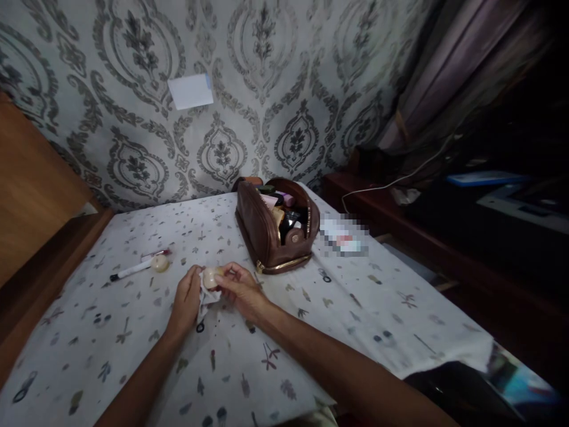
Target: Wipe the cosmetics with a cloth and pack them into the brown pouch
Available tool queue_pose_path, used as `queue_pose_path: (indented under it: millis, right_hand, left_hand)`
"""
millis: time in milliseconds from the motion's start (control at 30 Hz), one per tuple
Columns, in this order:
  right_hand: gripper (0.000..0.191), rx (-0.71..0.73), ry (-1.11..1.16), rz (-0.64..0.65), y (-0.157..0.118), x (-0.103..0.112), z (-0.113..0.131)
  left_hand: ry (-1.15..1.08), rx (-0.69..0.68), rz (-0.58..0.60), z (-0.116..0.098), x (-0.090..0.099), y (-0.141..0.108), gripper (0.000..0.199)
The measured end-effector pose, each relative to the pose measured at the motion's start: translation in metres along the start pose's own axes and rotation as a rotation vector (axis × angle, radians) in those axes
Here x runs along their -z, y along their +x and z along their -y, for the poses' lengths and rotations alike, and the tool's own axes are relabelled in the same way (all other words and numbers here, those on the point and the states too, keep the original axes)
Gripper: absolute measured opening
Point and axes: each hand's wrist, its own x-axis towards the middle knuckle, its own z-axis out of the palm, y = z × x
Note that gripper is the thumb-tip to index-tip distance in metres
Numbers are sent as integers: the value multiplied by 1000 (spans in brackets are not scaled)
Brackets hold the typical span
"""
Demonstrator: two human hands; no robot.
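Note:
Over the table, my right hand (242, 289) grips a small cream-coloured round container (210, 277) between thumb and fingers. My left hand (186, 299) is closed around a crumpled white wipe (207, 301), which hangs down below the container and touches it. To the left of my hands lie a round beige piece (160, 264) like a cap, a white pen-shaped tube (133, 271) with a black tip, and a thin reddish tube (154, 255). Beyond my right hand stands a brown cosmetic bag (255, 222), unzipped and full of makeup items.
A patterned white cloth (275, 362) covers the table. A blurred-out packet (344, 234) lies right of the bag. Patterned wallpaper with a white paper (191, 92) rises behind. Wooden furniture (40, 201) borders the left; a dark red shelf (377, 196) with a cable stands right.

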Motion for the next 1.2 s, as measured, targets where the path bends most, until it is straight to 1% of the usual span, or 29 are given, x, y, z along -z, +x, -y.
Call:
queue_pose_path:
  millis: [67,167,233,300,400,467,567,633,700,800,967,1067,1200]
  right_hand:
    - [63,12,-25,-20,-1,-1,-1]
    - [68,60,-154,-53,-1,-2,-1]
    - [72,64,-249,-80,-1,0,-2]
    - [74,66,-305,-90,-1,2,-3]
    - [70,109,-362,-97,-1,6,-8]
    - [66,151,-422,-104,-2,8,-11]
    - [62,192,-481,-66,-4,8,-14]
    - [61,198,-475,-24,-6,8,-15]
    - [60,209,-460,-4,-7,7,-14]
    - [57,219,-443,-6,-6,7,-14]
    - [57,184,-414,-29,-5,8,-17]
    - [58,195,-394,-28,-4,7,-18]
    - [56,225,-405,-35,-3,7,-16]
  left_hand:
    - [-4,4,12,-2,4,0,35]
    - [52,17,17,1,10,2,35]
    - [94,-3,38,5,12,4,35]
    - [137,-32,25,7,14,5,35]
    - [202,-59,-53,2,15,4,35]
    - [212,-100,-84,-2,14,1,35]
    - [201,-147,-33,-4,10,-3,36]
    - [207,-104,26,0,5,-4,39]
    - [210,-47,48,5,2,-3,45]
    - [199,10,56,10,1,1,55]
    - [187,103,137,6,5,7,63]
    - [172,99,146,5,7,8,61]
    - [139,75,153,9,6,7,59]
